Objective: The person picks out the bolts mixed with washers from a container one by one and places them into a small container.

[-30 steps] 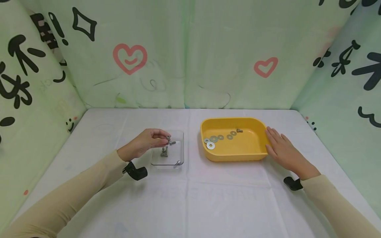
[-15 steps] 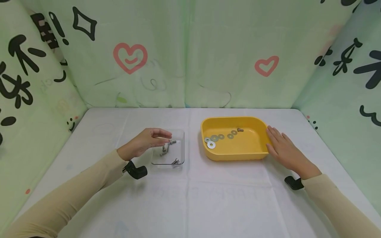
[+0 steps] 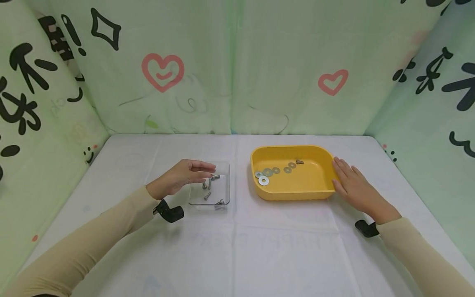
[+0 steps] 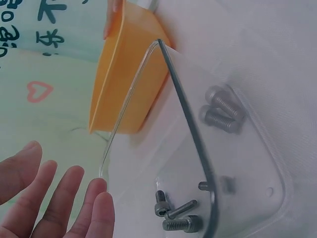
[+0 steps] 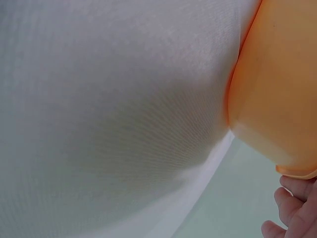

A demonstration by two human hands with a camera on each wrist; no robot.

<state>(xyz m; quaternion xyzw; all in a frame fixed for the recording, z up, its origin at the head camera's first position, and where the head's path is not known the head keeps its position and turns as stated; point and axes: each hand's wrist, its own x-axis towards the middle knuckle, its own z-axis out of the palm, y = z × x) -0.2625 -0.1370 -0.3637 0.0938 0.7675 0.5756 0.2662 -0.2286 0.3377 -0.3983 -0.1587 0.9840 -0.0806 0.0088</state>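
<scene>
My left hand (image 3: 179, 177) hovers over the left side of a clear plastic box (image 3: 196, 199), fingers extended and holding nothing. Several metal socket-head screws (image 4: 182, 224) lie scattered on the box's bottom, with a pair (image 4: 220, 110) side by side near one end in the left wrist view. On the right, my right hand (image 3: 358, 192) rests its straight fingers against the right rim of a yellow tray (image 3: 293, 196). Several flat washers (image 3: 263, 180) and one screw (image 3: 299, 162) are inside that tray. Only some fingertips (image 5: 285, 203) of this hand show in the right wrist view.
Both containers stand on a white cloth-covered table (image 3: 237, 247), with a gap between them. Green printed curtains (image 3: 278, 103) enclose the table's back and sides.
The left hand's fingers have parted and let go of a screw above the clear box. Screws inside the box have shifted, and two now lie near its front right corner. The right hand stays put.
</scene>
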